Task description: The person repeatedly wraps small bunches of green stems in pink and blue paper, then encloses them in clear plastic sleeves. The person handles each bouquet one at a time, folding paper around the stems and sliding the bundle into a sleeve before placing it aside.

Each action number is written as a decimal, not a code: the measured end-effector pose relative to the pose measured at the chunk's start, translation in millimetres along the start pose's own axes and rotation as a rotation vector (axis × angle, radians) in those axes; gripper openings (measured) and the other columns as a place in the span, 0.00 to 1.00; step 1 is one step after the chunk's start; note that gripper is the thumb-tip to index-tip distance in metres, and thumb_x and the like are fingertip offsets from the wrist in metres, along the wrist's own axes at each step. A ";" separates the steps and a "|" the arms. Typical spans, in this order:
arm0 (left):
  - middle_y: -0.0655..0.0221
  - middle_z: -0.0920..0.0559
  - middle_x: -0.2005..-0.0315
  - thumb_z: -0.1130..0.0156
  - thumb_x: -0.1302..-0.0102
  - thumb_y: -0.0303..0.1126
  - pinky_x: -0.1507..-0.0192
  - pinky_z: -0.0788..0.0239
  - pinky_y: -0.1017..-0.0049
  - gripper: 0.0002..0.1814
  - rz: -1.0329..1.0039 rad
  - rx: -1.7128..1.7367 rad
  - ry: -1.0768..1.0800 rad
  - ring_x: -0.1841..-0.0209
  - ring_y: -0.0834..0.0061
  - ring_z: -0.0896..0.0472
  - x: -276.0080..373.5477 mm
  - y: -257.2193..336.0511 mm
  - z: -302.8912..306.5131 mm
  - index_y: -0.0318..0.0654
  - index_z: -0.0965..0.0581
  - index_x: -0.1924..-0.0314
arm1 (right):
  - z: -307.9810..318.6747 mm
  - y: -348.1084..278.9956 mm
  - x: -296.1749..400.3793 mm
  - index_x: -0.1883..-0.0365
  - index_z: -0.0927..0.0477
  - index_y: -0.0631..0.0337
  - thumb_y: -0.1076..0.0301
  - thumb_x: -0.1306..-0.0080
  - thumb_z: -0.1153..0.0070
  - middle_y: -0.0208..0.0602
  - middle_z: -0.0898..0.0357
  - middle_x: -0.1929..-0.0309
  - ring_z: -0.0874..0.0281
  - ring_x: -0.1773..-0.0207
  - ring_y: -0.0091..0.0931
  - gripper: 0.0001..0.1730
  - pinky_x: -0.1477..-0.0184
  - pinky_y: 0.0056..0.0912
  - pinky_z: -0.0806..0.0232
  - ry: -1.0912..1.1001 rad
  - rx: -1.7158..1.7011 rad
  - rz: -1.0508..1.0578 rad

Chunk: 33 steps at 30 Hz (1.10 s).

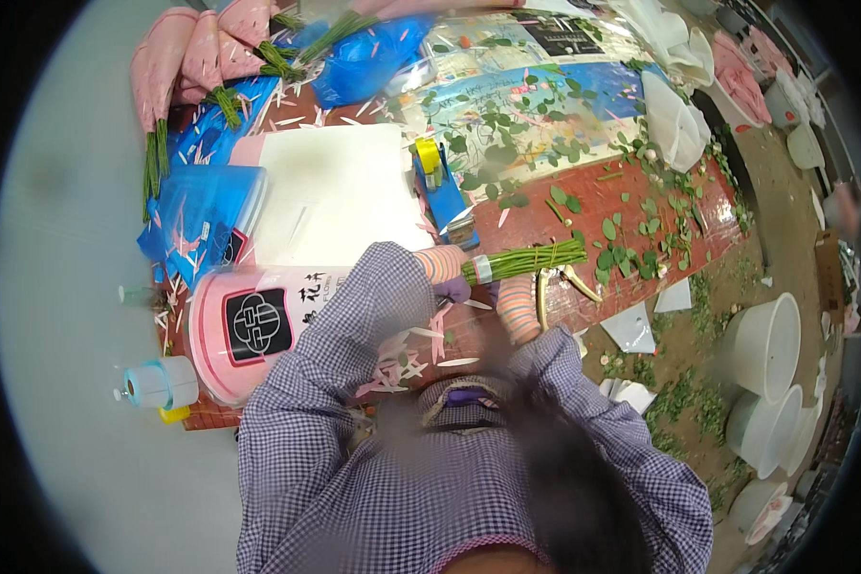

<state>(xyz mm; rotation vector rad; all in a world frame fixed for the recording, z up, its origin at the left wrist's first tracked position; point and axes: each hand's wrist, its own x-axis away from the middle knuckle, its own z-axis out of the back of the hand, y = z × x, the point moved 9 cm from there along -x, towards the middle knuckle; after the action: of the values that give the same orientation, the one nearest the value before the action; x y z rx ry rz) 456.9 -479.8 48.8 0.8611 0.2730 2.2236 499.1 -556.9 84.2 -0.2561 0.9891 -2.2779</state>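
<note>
My left hand, in a purple glove below a striped cuff, grips a bundle of green flower stems near its left end. A pale tape band wraps the stems beside my fingers. Below the bundle, my right hand sits close to the left one; its fingers are dark and largely hidden. Yellowish cutting shears lie on the red table with their arms spread, just right of my right cuff. A blue tape dispenser with a yellow roll stands beyond my hands.
Pink-wrapped flower bunches lie at the far left. A white sheet and a pink printed wrapping roll are left of my hands. Cut leaves litter the table's right side. White buckets stand on the floor at right.
</note>
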 end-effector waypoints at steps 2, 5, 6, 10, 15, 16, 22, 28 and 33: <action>0.63 0.22 0.81 0.42 0.52 0.41 0.77 0.34 0.66 0.14 0.579 0.499 -0.201 0.78 0.69 0.26 29.1 -19.6 -14.2 0.37 0.21 0.73 | -1.8 -7.8 -11.1 0.63 0.22 0.62 0.69 0.39 0.53 0.37 0.22 0.69 0.25 0.69 0.35 0.10 0.62 0.32 0.31 -0.014 -0.017 0.150; 0.61 0.21 0.81 0.39 0.54 0.46 0.75 0.31 0.66 0.20 0.787 0.603 -0.079 0.79 0.69 0.26 58.9 -0.3 22.1 0.34 0.21 0.73 | 4.6 -26.4 -19.8 0.60 0.23 0.61 0.68 0.38 0.53 0.38 0.23 0.66 0.25 0.67 0.35 0.11 0.62 0.32 0.31 -0.029 0.007 0.352; 0.61 0.21 0.80 0.39 0.54 0.46 0.74 0.31 0.66 0.20 0.778 0.593 -0.052 0.78 0.69 0.25 63.5 7.7 33.6 0.34 0.21 0.71 | 6.5 -32.1 -21.0 0.59 0.24 0.61 0.68 0.38 0.53 0.39 0.23 0.65 0.25 0.67 0.35 0.12 0.62 0.32 0.31 -0.033 0.024 0.405; 0.60 0.20 0.74 0.35 0.53 0.47 0.70 0.29 0.69 0.24 0.821 0.580 0.013 0.74 0.71 0.24 73.7 11.4 55.5 0.36 0.22 0.62 | 6.6 -53.5 -17.5 0.54 0.26 0.60 0.66 0.37 0.53 0.40 0.24 0.60 0.26 0.65 0.35 0.14 0.61 0.33 0.31 -0.011 0.052 0.627; 0.59 0.19 0.70 0.37 0.49 0.39 0.65 0.27 0.66 0.20 0.790 0.627 0.101 0.65 0.67 0.20 64.2 6.9 28.3 0.36 0.23 0.58 | -2.0 -32.5 -34.1 0.45 0.33 0.58 0.68 0.40 0.46 0.44 0.30 0.54 0.27 0.59 0.34 0.24 0.63 0.33 0.31 -0.143 -0.232 0.396; 0.60 0.19 0.72 0.36 0.48 0.38 0.66 0.28 0.65 0.18 0.849 0.724 0.156 0.68 0.68 0.20 66.4 5.6 18.4 0.36 0.23 0.59 | 2.6 -20.1 -43.6 0.45 0.32 0.57 0.70 0.42 0.44 0.43 0.30 0.55 0.27 0.60 0.34 0.25 0.63 0.33 0.31 -0.128 -0.534 0.245; 0.59 0.19 0.72 0.37 0.48 0.37 0.65 0.29 0.63 0.16 0.650 0.438 0.203 0.69 0.61 0.20 53.3 32.7 6.0 0.38 0.23 0.60 | 13.6 -78.7 -63.9 0.60 0.22 0.51 0.74 0.50 0.46 0.33 0.27 0.71 0.30 0.72 0.36 0.17 0.74 0.35 0.36 -0.093 0.008 0.815; 0.54 0.21 0.77 0.40 0.46 0.40 0.71 0.29 0.63 0.15 0.559 0.007 0.320 0.75 0.60 0.21 55.8 42.9 26.6 0.35 0.24 0.66 | 39.9 -111.2 -65.9 0.61 0.22 0.50 0.71 0.50 0.45 0.30 0.26 0.69 0.29 0.72 0.32 0.15 0.71 0.35 0.35 -0.018 -0.001 1.003; 0.55 0.20 0.76 0.38 0.51 0.48 0.69 0.29 0.64 0.22 0.649 0.590 0.216 0.71 0.58 0.20 54.1 33.0 6.9 0.37 0.23 0.65 | 31.2 -110.2 -58.7 0.60 0.22 0.52 0.73 0.50 0.45 0.32 0.25 0.68 0.27 0.71 0.31 0.17 0.71 0.33 0.34 -0.144 0.012 1.056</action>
<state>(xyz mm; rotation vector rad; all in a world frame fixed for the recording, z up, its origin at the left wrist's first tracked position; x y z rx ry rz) 415.3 -466.2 95.1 1.1285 0.8919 2.9082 505.2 -481.8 188.6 0.1053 0.7600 -1.2777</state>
